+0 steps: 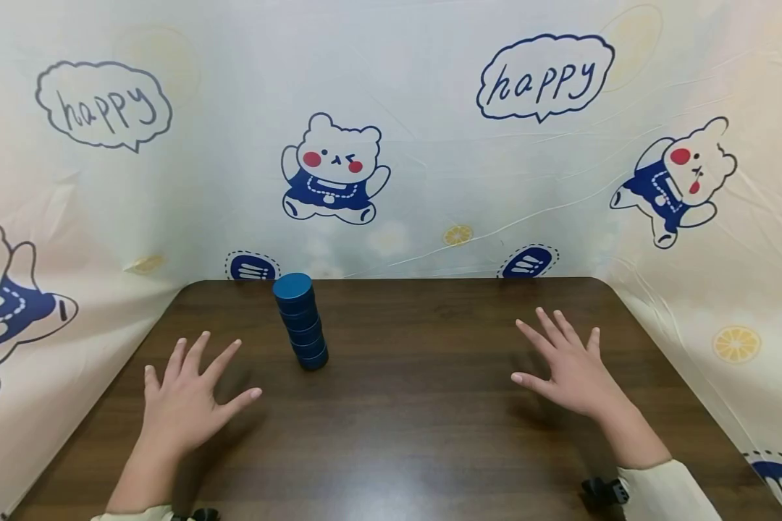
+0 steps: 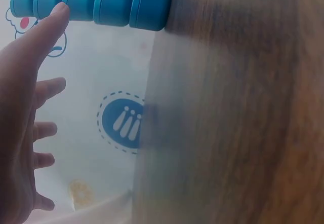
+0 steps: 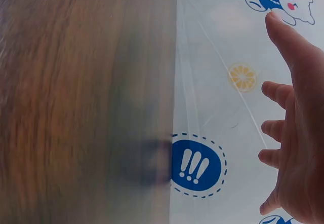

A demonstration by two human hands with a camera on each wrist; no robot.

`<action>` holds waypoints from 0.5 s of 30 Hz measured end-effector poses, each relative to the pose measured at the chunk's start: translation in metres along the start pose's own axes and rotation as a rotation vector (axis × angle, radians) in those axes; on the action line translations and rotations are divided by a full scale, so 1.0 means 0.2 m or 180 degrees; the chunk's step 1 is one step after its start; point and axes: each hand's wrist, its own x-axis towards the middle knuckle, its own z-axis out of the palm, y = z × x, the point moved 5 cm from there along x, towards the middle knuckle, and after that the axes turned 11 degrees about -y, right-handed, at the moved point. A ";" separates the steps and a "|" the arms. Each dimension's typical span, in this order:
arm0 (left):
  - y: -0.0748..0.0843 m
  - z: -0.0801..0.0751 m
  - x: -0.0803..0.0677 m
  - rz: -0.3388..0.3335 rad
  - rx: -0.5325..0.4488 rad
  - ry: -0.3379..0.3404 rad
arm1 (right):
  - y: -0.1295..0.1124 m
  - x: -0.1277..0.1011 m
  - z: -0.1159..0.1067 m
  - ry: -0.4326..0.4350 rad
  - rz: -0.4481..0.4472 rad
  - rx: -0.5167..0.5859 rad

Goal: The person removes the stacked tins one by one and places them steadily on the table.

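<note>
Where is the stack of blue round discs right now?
In the head view, the stack of blue round discs stands left of centre on the dark wooden table, nearer the left hand.

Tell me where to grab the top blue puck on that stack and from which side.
Pinch the top puck by its round side wall, coming straight down from above with thumb and fingers on opposite sides. The stack of blue pucks looks tall, narrow and slightly leaning, so a sideways push would probably topple it. The left hand is nearer; both it and the right hand are open.
</note>
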 end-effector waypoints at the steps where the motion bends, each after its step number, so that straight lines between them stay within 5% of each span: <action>1: 0.00 0.00 0.00 0.0005 -0.0008 0.0004 | 0.00 0.00 0.00 0.0008 -0.0009 0.0016; 15: 0.03 0.01 0.05 0.0093 -0.0125 0.0013 | -0.03 0.02 0.02 0.0018 -0.0083 0.0115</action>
